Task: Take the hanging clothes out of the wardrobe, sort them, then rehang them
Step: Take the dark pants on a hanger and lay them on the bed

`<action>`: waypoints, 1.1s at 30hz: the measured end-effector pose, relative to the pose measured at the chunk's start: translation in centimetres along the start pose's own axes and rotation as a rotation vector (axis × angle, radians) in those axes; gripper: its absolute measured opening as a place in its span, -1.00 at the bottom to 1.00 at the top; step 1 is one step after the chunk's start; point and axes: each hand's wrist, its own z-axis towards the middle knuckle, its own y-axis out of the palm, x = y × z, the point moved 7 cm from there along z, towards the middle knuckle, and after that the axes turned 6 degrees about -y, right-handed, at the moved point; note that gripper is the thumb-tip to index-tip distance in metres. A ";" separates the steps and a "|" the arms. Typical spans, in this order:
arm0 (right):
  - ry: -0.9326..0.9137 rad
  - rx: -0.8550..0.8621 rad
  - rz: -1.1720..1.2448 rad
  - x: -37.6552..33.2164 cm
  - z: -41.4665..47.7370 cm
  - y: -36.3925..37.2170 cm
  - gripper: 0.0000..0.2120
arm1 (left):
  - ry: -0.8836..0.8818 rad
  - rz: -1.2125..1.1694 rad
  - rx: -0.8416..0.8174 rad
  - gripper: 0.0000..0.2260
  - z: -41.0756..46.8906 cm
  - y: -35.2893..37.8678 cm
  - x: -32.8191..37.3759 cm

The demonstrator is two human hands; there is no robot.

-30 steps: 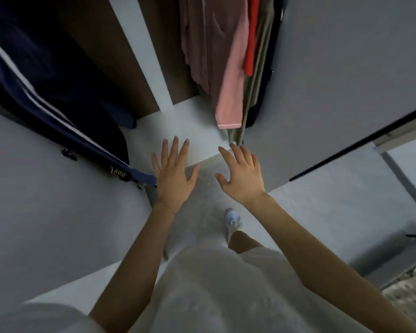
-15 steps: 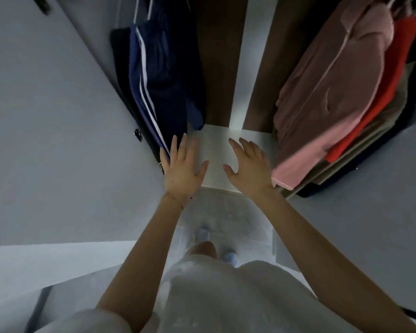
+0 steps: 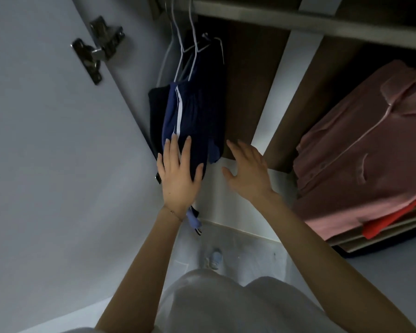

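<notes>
Left grip (image 3: 178, 174) lies flat, fingers straight, against the lower part of the navy striped garment (image 3: 192, 116), pressing it rather than clasping it. Right grip (image 3: 246, 171) hovers just beside it, fingers spread, holding nothing. The navy pieces hang at the left end of the wardrobe, close against the open door (image 3: 58, 140), on what look like 2 or 3 white wire hangers (image 3: 193, 44) hooked over the rail (image 3: 274, 19). Further right, well apart, a pink jacket (image 3: 360, 145) hangs in front of a red garment (image 3: 394, 223). Nothing looks taken out yet, so the task seems near its start. To do the first removal well, steady the cloth with the left grip, reach the right up to the hooks, and lift them clear of the rail before drawing outward. The hooks sit close together and near the hinge (image 3: 99, 46), so they could tangle or snag
</notes>
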 end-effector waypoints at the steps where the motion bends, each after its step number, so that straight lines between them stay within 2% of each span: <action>1: -0.003 0.013 0.006 -0.1 0.7 -0.2 -0.36 | 0.018 -0.023 0.039 -0.46 1.1 -0.4 0.2; 4: -0.015 0.042 0.009 -0.3 2.5 -0.7 -0.37 | 0.052 -0.117 0.086 -0.45 4.8 -1.1 1.0; 7: 0.009 0.057 0.008 0.0 3.9 -1.0 -0.37 | -0.022 -0.220 0.027 -0.42 8.0 -0.8 1.4; 10: 0.027 0.067 0.013 0.3 5.0 -1.3 -0.37 | -0.126 -0.236 0.006 -0.46 10.4 -0.4 1.1; 17: 0.048 0.125 0.048 1.3 6.2 -2.3 -0.41 | -0.152 -0.204 -0.067 -0.39 13.8 1.0 1.7; 19: 0.060 0.124 0.049 1.7 6.3 -2.5 -0.42 | -0.161 -0.226 -0.063 -0.44 14.7 1.2 1.7; 23: 0.075 0.163 0.092 2.1 6.2 -3.1 -0.43 | -0.157 -0.308 -0.037 -0.67 15.2 1.5 2.1; 27: 0.109 0.181 0.096 2.8 6.4 -3.9 -0.43 | -0.174 -0.420 0.070 -0.73 14.5 0.9 2.6; 33: 0.143 0.246 0.132 3.2 6.8 -5.6 -0.45 | -0.125 -0.519 0.045 -0.82 15.1 0.4 3.1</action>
